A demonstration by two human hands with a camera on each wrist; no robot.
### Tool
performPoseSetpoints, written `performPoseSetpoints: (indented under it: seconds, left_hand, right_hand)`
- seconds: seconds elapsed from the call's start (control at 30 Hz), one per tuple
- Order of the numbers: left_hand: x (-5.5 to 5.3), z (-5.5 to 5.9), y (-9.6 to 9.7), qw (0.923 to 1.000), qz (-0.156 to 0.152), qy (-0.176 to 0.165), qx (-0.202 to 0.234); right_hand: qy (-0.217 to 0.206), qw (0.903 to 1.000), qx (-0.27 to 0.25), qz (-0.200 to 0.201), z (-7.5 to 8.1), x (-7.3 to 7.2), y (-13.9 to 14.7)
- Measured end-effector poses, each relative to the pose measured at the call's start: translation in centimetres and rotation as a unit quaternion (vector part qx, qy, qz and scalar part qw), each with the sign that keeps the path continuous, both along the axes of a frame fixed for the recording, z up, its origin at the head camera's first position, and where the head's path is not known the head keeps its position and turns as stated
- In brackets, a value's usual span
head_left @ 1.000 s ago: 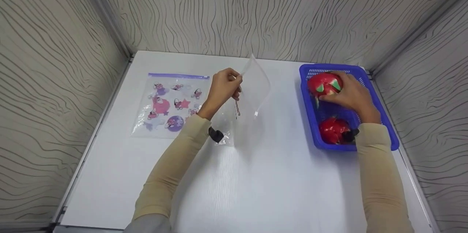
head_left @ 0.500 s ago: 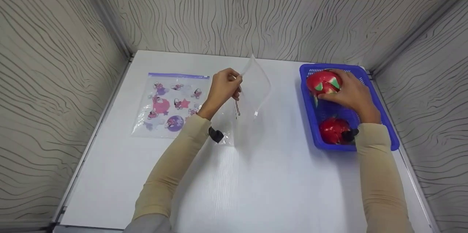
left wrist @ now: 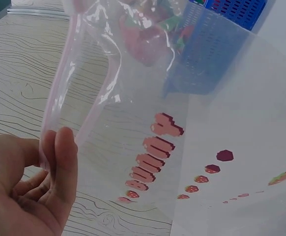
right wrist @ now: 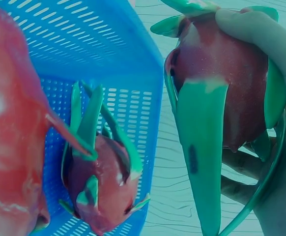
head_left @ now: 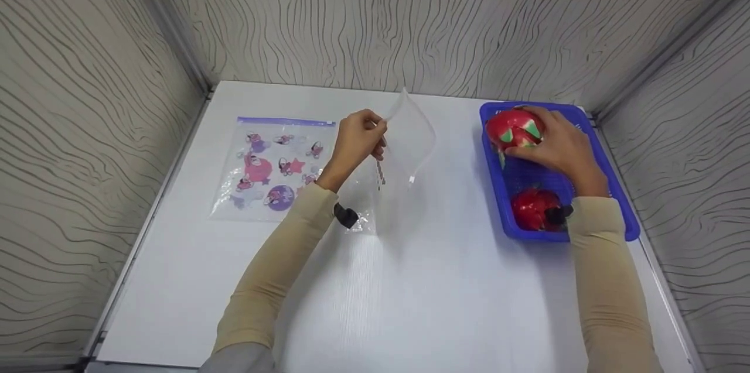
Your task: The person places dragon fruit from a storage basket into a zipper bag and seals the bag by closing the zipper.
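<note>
My left hand [head_left: 358, 134] pinches the edge of a clear zip bag [head_left: 413, 136] in the head view; its mouth gapes toward the right. In the left wrist view, the bag's pinkish zip strip runs between the thumb and fingers, and "BUNNY" letters [left wrist: 153, 150] show on the film. My right hand [head_left: 559, 147] grips a red dragon fruit [head_left: 511, 127] with green leaf tips, over the far part of the blue basket [head_left: 499, 197]. In the right wrist view, the thumb lies across the held fruit's top. Another dragon fruit [right wrist: 106, 187] lies inside the basket.
A second clear bag [head_left: 275, 168] with a purple zip and pink cartoon prints lies flat on the white table [head_left: 410, 303], left of my left hand. Wood-patterned panels [head_left: 375, 21] enclose the table's back and sides. A large red shape [right wrist: 10, 123] fills the right wrist view's left edge.
My right hand, gripping the dragon fruit, has shifted slightly left and toward the back. My left hand and the zip bag have stayed almost still.
</note>
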State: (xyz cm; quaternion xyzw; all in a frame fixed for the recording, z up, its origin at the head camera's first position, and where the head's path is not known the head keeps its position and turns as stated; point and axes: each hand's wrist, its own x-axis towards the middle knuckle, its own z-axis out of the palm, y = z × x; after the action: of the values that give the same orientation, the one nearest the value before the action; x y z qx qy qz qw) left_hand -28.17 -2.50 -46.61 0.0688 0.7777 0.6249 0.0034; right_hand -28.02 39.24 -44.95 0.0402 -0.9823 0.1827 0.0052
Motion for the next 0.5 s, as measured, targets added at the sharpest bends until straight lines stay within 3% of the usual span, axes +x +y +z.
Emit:
performPoseSetpoints:
  seconds: [0.5]
  left_hand:
    - [-0.1,-0.5,-0.1,0.9998,-0.017,0.011,0.005]
  right_hand:
    - [0.029,0.9994,-0.005,0.019,0.8,0.0,-1.5]
